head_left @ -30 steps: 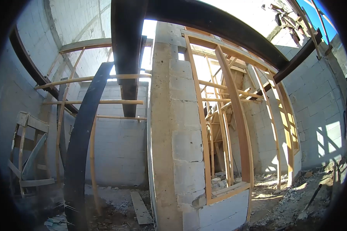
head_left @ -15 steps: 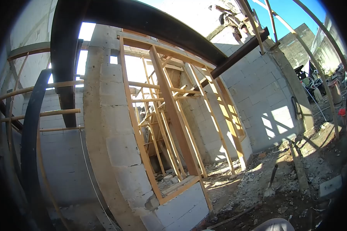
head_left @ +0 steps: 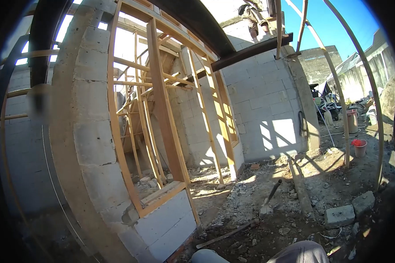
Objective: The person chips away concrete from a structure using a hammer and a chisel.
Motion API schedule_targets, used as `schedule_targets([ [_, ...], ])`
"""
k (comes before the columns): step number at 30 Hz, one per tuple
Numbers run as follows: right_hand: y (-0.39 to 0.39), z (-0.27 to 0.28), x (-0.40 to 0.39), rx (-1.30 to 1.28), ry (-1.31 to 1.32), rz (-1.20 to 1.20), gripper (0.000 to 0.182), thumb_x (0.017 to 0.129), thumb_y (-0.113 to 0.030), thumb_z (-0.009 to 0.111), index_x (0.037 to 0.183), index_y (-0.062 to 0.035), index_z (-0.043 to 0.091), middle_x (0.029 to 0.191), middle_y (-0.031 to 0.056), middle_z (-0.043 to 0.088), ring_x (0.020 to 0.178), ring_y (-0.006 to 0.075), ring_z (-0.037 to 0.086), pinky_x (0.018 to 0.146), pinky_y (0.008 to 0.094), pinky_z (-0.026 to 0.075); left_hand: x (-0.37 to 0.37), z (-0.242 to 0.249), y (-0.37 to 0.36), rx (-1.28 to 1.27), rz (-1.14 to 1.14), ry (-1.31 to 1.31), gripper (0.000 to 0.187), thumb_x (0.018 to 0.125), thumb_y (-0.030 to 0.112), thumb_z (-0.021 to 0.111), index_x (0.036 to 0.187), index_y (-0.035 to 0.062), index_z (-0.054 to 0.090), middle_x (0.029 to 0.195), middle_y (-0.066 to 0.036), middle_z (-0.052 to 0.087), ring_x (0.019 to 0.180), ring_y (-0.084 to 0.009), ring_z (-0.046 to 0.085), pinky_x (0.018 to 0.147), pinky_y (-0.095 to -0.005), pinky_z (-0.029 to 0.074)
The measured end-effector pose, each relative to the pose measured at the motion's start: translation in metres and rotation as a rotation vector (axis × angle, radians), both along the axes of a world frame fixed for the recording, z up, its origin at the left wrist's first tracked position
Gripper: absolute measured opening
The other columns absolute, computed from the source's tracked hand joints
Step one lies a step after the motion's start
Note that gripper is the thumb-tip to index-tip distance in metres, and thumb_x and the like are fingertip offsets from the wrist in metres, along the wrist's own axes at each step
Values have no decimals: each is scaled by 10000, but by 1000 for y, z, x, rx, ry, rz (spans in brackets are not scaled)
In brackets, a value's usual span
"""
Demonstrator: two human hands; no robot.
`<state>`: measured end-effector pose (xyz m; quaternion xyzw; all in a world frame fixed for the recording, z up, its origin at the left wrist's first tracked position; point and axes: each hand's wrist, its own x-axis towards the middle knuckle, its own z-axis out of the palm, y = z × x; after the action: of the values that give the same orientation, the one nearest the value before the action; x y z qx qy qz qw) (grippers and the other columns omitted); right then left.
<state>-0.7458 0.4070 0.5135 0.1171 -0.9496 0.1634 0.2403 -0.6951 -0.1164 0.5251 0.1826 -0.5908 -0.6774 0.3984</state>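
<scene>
Neither my left hand nor my right hand shows in the head view. At the bottom edge, my knee (head_left: 300, 253) in light cloth is visible, with a second pale rounded shape (head_left: 208, 256) to its left. In front of me, a tool with a dark handle (head_left: 274, 191) leans up from the rubble, its lower end (head_left: 266, 211) on the ground. A thin bar (head_left: 226, 236) lies on the dirt. Left of these stands a wooden frame (head_left: 167, 131) set in a wall of pale blocks (head_left: 93, 138).
Two loose concrete blocks (head_left: 339, 216) lie at the lower right. Behind them stand slanting bamboo poles (head_left: 343, 109) and a bucket with something red (head_left: 359, 149). A long board (head_left: 299, 186) lies on the ground. High up, a person (head_left: 253, 19) stands by a dark beam (head_left: 250, 52).
The view has swung right and down, so the wall and frame sit further left. More of the ground, the blocks, the bucket and my knee now show.
</scene>
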Motion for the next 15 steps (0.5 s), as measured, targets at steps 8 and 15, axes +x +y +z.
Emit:
schedule_targets([
  [8,-6,-34,-23,55,-60,-13,403,806,-386,602,933,-29,738,968,206,698,935,356,680,813,452,546,-48,-34,3,-92,-60,-12,167,912,79,503,1070,57,554,816,-40,563,653,-162,530,547,-323,448],
  [15,2,-59,-45,96,-98,-14,374,799,-362,613,917,-32,744,946,205,705,912,356,690,795,456,555,-62,-30,51,-174,-107,-2,202,906,67,508,1100,58,566,843,-35,583,670,-153,544,558,-310,460],
])
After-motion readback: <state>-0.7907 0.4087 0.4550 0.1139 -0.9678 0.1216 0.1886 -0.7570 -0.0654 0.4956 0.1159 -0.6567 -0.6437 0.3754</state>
